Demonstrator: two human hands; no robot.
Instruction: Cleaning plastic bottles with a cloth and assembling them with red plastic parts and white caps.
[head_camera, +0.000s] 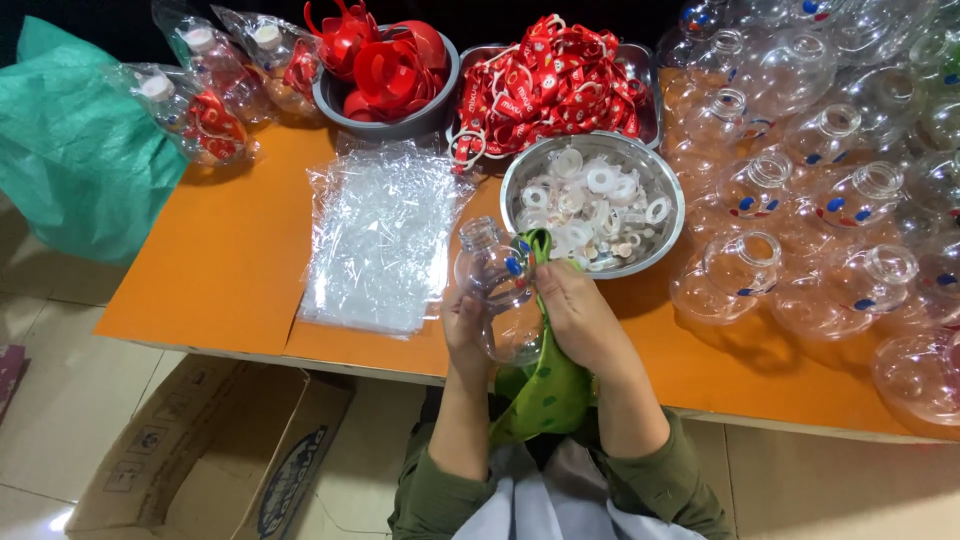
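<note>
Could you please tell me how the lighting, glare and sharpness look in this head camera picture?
Head view: even overhead light, with soft shadows under the metal bowl of white rings; glare speckles the stack of plastic bags and the clear bottles at the right; the left hand, right hand and held clear bottle are slightly soft; the table edge bows from wide-angle distortion.

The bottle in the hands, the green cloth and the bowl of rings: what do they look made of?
Bottle: clear glossy plastic, probably; see-through with bright glints.
Green cloth: soft matte fabric; it folds and drapes.
Bowl: polished metal, likely steel; mirror-like rim.
Rings: white to translucent, perhaps plastic or rubber.
</note>
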